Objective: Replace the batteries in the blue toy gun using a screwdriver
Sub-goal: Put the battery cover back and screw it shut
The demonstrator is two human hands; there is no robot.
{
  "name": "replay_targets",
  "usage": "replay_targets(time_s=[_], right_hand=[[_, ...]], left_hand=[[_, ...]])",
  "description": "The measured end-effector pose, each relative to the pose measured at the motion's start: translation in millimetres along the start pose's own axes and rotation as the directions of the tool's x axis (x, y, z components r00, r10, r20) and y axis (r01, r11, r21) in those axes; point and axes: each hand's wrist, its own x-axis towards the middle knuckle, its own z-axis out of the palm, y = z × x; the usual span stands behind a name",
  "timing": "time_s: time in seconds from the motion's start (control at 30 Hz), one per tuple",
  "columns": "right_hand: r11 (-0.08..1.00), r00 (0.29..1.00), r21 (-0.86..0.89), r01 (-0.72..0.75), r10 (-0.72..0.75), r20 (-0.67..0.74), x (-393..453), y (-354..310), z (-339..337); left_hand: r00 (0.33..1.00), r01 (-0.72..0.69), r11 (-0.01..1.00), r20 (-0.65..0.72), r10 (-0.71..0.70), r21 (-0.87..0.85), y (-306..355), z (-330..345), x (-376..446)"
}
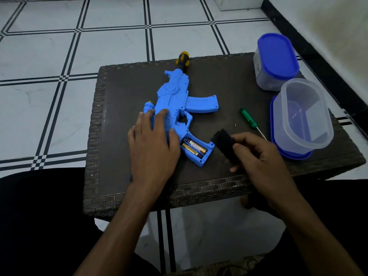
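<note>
Batteries (194, 148) sit exposed while left hand (153, 144) presses flat, fingers spread, on the blue toy gun (179, 100), and right hand (256, 156), clamped on the black cover (223, 142), could knock the tiny loose screw (235, 125) off the counter (123, 108).

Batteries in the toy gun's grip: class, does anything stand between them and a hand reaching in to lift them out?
Nothing visible does. The black cover is off, held in the right hand beside the grip, so the batteries lie exposed. The left hand rests on the blue toy gun, clear of the compartment.
</note>
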Motion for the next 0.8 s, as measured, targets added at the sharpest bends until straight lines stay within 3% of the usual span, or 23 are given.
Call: replay_targets(time_s=[0.17, 0.33, 0.53, 0.8], right_hand=[[0.989, 0.999, 0.145, -0.025, 0.019, 0.043, -3, 1, 12], [0.995, 0.999, 0.095, -0.003, -0.002, 0.048, -3, 3, 12], [0.992, 0.998, 0.123, 0.015, -0.008, -0.056, -5, 0, 0], [0.996, 0.991, -0.013, 0.093, -0.094, -0.091, -6, -3, -11]], left_hand=[[1.000, -0.001, 1.000, -0.004, 0.001, -0.011, 0, -1, 0], [1.000, -0.004, 1.000, -0.021, 0.004, -0.023, 0, -1, 0], [1.000, -0.008, 0.999, -0.018, 0.007, -0.036, 0, -1, -1], [1.000, -0.006, 0.999, -0.013, 0.005, -0.054, 1, -2, -1]])
